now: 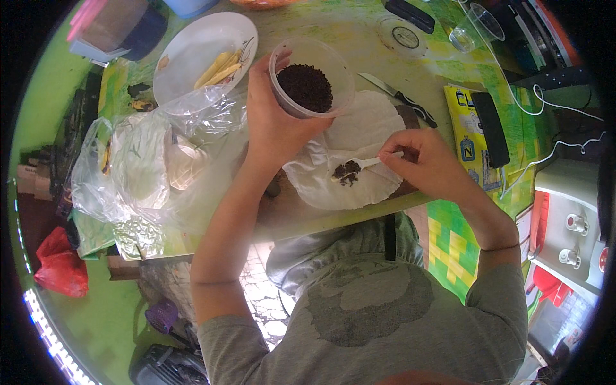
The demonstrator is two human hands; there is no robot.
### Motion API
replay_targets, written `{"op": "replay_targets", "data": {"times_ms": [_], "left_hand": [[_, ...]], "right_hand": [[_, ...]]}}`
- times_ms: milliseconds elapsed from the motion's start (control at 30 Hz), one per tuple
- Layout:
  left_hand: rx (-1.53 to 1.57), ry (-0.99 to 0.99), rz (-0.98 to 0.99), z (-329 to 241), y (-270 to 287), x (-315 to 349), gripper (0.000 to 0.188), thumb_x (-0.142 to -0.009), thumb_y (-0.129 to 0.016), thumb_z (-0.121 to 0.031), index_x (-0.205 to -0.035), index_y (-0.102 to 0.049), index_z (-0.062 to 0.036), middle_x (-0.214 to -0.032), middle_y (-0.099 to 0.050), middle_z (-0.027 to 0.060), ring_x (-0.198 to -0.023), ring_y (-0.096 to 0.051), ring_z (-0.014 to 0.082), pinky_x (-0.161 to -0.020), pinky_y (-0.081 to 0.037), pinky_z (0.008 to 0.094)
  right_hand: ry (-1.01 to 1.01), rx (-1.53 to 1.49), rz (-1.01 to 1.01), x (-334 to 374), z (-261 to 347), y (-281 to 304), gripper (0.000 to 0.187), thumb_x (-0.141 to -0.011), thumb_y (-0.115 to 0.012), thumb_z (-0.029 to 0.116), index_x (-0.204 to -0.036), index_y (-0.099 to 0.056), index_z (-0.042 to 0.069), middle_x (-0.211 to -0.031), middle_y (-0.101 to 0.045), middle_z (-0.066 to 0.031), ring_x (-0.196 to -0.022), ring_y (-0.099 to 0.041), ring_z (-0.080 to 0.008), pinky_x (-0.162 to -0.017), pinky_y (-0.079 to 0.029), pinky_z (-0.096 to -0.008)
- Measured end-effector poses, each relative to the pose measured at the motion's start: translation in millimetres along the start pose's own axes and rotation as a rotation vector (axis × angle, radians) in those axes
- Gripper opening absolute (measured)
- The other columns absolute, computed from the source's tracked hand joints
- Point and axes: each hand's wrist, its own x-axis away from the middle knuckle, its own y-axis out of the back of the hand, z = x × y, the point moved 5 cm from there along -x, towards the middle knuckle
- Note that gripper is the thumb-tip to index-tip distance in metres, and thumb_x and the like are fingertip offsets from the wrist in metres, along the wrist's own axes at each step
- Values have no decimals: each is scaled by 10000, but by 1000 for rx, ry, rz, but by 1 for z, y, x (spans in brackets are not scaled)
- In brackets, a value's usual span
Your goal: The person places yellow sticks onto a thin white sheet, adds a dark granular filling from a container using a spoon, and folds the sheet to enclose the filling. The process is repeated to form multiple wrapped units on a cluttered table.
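Note:
My left hand (279, 131) is wrapped round a translucent plastic tub (343, 83), tilted so that its opening shows dark chocolate sprinkles (305, 88) inside. Between the fingers of my right hand (430, 160) is the handle of a small white spoon (371, 162). The spoon's tip is at a little heap of sprinkles (347, 172) on a thin, round white wrapper sheet (369, 122). Whether some of that heap is still in the spoon's bowl, I cannot tell. Under the sheet, the edge of a brown round board (409, 122) shows.
A white plate (181, 51) holds yellow banana strips (221, 67). Left of my arm lies a transparent plastic bag (141, 160) with pale sheets inside. A black-handled knife (410, 106) is behind the wrapper. Farther right are a black phone-like object (490, 130), a transparent cup (476, 29) and white cables (523, 114).

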Motion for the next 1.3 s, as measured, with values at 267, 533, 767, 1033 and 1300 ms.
{"op": "replay_targets", "data": {"times_ms": [267,533,767,1033,1300], "left_hand": [[-16,-18,-12,-1,0,0,1010,-563,-943,-136,-1347,-334,49,-1362,-483,218,-1275,-503,320,-1069,-434,408],[16,-13,-20,0,-2,0,988,-566,-941,-124,-1339,-351,52,-1351,-494,214,-1259,-516,311,-1058,-443,400],[-1,-16,-30,2,0,0,990,-564,-942,-129,-1337,-351,51,-1339,-500,211,-1252,-520,310,-1054,-446,400],[2,-23,-23,-1,0,1,981,-561,-946,-136,-1321,-355,54,-1348,-493,215,-1263,-512,313,-1059,-442,403],[9,5,-9,1,-1,0,990,-571,-947,-146,-1323,-337,57,-1376,-468,222,-1281,-497,313,-1071,-433,404]], "right_hand": [[69,13,-48,0,-18,7,126,-899,-676,114,-909,-687,-11,-751,-610,41,-613,-510,-6,-520,-391,-191],[64,-16,-91,8,-1,5,198,-850,-688,194,-887,-710,1,-693,-652,-81,-569,-539,-114,-538,-432,-300],[12,-13,-60,8,-6,6,126,-911,-669,120,-905,-674,-5,-753,-603,34,-613,-507,-16,-534,-396,-197],[16,-16,-119,20,-6,16,121,-915,-662,104,-897,-673,-14,-745,-601,28,-642,-520,-18,-559,-412,-196],[80,51,-125,20,-1,7,127,-917,-662,101,-893,-672,-24,-726,-599,17,-630,-527,-18,-548,-412,-197]]}}
